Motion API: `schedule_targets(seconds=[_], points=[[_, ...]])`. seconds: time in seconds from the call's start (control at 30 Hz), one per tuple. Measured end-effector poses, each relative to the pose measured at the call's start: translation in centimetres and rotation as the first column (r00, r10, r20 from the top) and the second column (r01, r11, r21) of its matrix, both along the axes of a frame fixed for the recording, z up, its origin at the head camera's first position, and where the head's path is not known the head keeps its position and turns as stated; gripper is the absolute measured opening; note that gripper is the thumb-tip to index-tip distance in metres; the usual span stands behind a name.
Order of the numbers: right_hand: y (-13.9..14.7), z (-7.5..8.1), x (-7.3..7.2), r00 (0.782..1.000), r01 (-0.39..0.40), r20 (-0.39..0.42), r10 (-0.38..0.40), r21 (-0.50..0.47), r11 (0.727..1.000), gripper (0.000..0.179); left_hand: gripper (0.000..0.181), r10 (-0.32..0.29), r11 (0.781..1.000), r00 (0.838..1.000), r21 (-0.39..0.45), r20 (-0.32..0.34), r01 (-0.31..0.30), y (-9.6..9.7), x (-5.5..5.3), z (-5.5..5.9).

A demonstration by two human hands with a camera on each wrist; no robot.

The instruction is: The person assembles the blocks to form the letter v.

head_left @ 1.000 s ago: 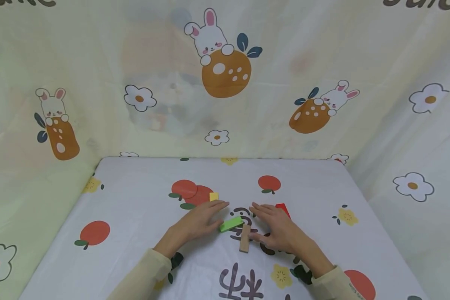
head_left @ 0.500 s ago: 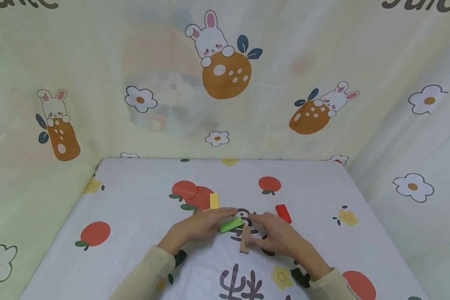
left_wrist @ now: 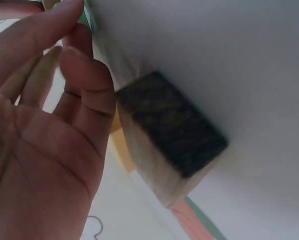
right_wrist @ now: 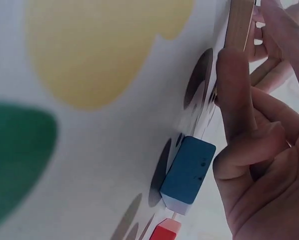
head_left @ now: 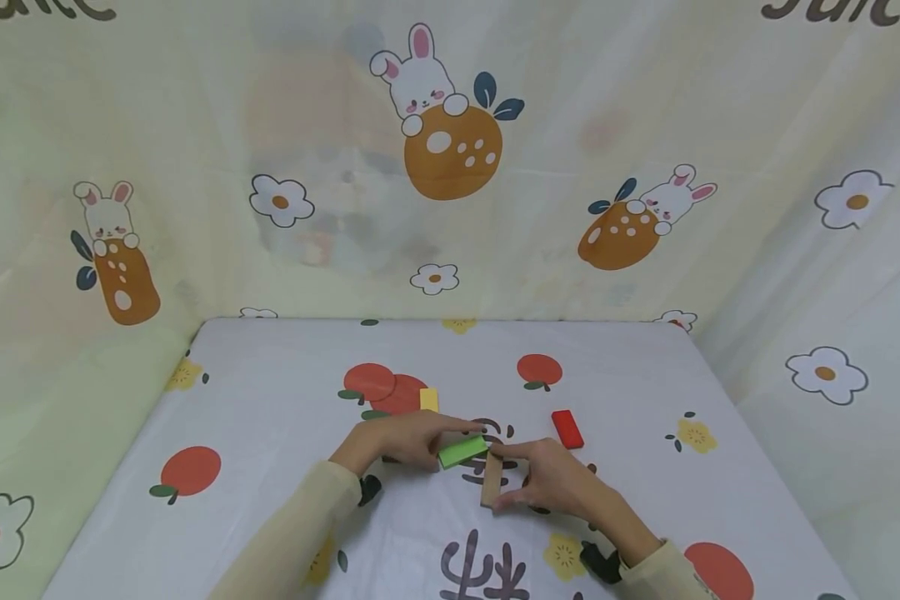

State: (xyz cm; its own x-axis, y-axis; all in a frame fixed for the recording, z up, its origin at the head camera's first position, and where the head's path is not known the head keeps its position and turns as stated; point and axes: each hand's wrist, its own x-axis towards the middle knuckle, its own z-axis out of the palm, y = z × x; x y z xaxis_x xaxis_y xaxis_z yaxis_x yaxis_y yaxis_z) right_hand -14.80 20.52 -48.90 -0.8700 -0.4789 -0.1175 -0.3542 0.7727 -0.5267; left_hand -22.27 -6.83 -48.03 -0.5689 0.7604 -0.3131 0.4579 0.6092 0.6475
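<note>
A green block (head_left: 462, 452) lies at mid-table, its right end near the top of a plain wooden block (head_left: 491, 479). My left hand (head_left: 405, 437) pinches the green block, thumb at its left end and index finger along the far side toward its right end. My right hand (head_left: 558, 479) holds the wooden block lengthwise between index finger and thumb. In the right wrist view, the thumb presses one end of that wooden block (right_wrist: 239, 25). Only a sliver of green block (left_wrist: 83, 19) shows past the fingers in the left wrist view.
A yellow block (head_left: 429, 399) stands beyond the left hand, and a red block (head_left: 567, 429) lies beyond the right. Beside the left palm is a dark-topped wooden block (left_wrist: 174, 125). A blue block (right_wrist: 188, 172) sits near the right hand. Printed cloth covers the table (head_left: 270, 358).
My left hand's fingers have lowered and closed around the green block. My right index finger and thumb have come to the two ends of the wooden block. The blocks stay in place.
</note>
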Motion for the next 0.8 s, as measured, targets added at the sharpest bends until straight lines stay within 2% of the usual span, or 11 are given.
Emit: schedule_targets(seconds=[0.2,0.43,0.6,0.8], points=[[0.0,-0.3,0.0,0.999,0.031,-0.027,-0.03,0.033,0.999,0.083,0.09,0.004,0.999,1.0,-0.044,0.023,-0.003,0.5,-0.8,0.8],[-0.2,-0.1,0.0,0.998,0.02,-0.056,-0.015,0.098,0.995,0.082,0.093,-0.019,0.999,0.996,-0.049,0.088,0.023,1.2,-0.8,0.9],[-0.4,-0.1,0.0,0.996,0.004,-0.092,0.007,0.123,0.992,0.083,0.09,-0.013,0.998,0.997,-0.066,0.076,0.018,1.3,-0.9,0.9],[-0.4,0.0,0.0,0.997,0.015,-0.075,-0.005,0.129,0.992,0.081,0.081,0.013,1.0,1.0,-0.028,0.002,-0.013,0.8,-1.0,0.1]])
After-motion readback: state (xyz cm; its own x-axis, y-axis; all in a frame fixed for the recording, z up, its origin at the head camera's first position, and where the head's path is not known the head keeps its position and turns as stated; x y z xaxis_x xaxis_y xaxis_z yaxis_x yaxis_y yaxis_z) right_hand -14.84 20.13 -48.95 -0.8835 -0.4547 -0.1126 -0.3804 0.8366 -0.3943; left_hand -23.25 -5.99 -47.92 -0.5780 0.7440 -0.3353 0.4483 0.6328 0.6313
